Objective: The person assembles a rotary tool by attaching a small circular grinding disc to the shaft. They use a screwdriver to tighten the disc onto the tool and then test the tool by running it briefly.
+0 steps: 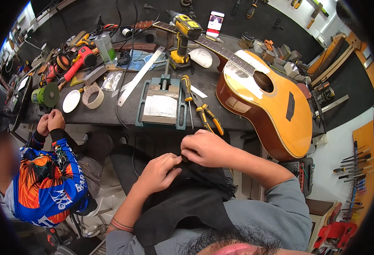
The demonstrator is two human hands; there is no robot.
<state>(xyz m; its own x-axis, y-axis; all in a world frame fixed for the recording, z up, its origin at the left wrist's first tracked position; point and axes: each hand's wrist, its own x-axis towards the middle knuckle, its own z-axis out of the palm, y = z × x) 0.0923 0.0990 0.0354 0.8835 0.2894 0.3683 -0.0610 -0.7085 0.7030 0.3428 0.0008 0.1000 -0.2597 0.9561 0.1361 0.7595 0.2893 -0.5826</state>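
Over the black apron (174,208) on my lap, my left hand (158,173) and my right hand (207,148) meet with curled fingers. Both are closed in a pinch around something small and dark between the fingertips; its kind cannot be made out. Just beyond my hands, at the bench edge, lie pliers (207,114) with yellow-and-black handles and a screwdriver (187,90) with a similar grip. A green bench vise (181,111) with a pale covering on its jaws stands in front of me. To its right lies an acoustic guitar (280,121) with a glossy orange top.
A yellow cordless drill (182,34) stands behind the vise, near a steel ruler (140,78) and a phone (215,24). Masking tape (93,97), a white disc (71,101) and an angle grinder (46,95) lie left. A co-worker (53,174) sits at my left. Files (357,161) hang right.
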